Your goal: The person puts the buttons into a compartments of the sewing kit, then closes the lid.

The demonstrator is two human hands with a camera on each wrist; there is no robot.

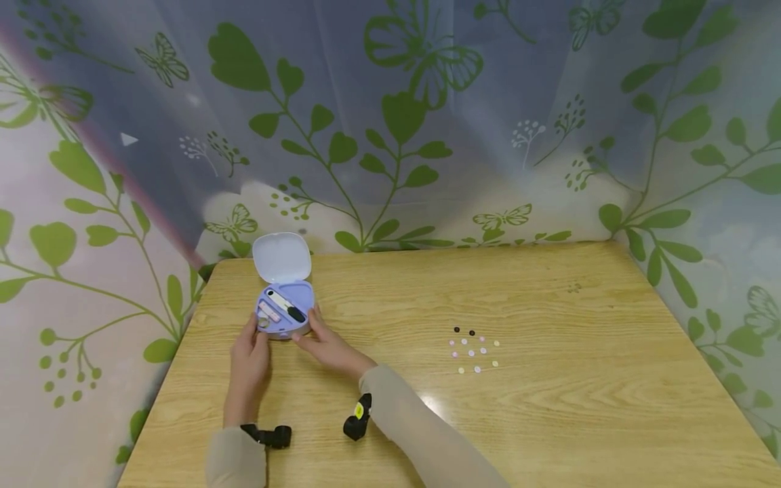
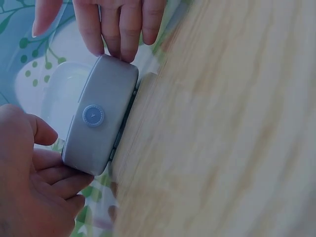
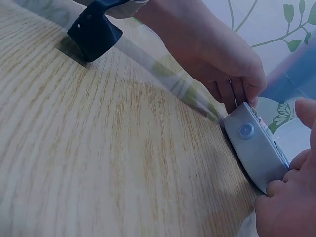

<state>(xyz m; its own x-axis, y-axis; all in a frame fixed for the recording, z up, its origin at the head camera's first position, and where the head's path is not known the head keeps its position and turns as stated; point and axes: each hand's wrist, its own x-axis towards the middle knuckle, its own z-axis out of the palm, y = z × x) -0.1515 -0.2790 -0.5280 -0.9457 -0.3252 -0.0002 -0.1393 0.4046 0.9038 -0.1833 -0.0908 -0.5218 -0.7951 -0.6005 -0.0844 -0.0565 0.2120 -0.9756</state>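
A lavender hinged case (image 1: 284,308) lies at the back left of the table, its pale lid (image 1: 282,257) raised. Inside sit a slim white tool with a black end (image 1: 285,305), a pink-and-white strip (image 1: 269,312) and a small round metallic piece (image 1: 263,322). My left hand (image 1: 249,349) holds the case's left end, fingers against its side. On the right end, my right hand (image 1: 326,346) grips with its thumb near the front corner. The round front catch (image 2: 93,115) shows between both hands in the left wrist view.
Several small buttons (image 1: 471,353), black, white, pink and yellow, lie scattered right of centre on the wooden table (image 1: 579,407). A leaf-and-butterfly patterned curtain (image 1: 415,135) rises behind the table's back edge and along both sides. Black wrist cameras (image 1: 358,420) sit on both forearms.
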